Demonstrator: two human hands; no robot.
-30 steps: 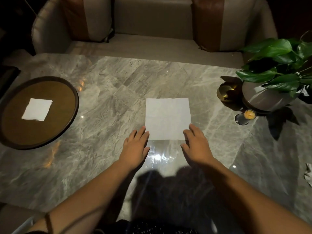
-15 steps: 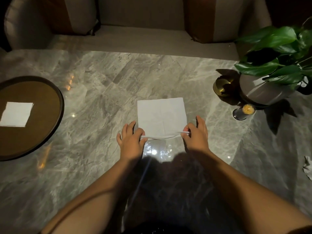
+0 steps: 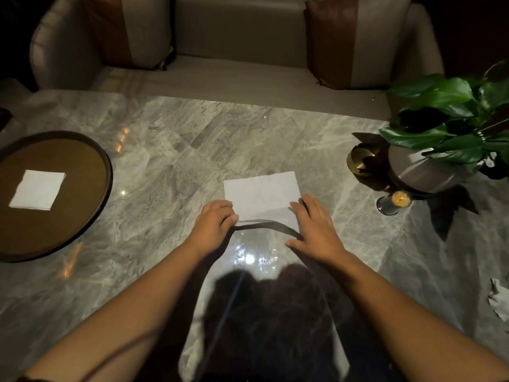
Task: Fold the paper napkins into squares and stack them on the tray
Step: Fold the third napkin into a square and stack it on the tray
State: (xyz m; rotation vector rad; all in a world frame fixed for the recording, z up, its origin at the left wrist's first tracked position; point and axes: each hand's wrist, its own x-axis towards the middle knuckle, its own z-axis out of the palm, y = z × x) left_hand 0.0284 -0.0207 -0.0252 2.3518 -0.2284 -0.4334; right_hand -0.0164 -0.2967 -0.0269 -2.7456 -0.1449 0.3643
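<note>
1. Head view: napkin (image 3: 261, 194) lies mid-table (image 3: 170, 150), near edge lifted; first fold apparently starting.
2. Left hand (image 3: 213, 226) and right hand (image 3: 314, 227) pinch its near corners, fingers clamped on paper.
3. One folded square (image 3: 37, 189) lies on tray (image 3: 108, 172), far left; this napkin not yet stacked.

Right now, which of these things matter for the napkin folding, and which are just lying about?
In use: centre napkin, pinched by left hand and right hand; folded napkin; tray.
Lying about: potted plant; brass dish; small glass; crumpled paper; sofa cushions.
</note>
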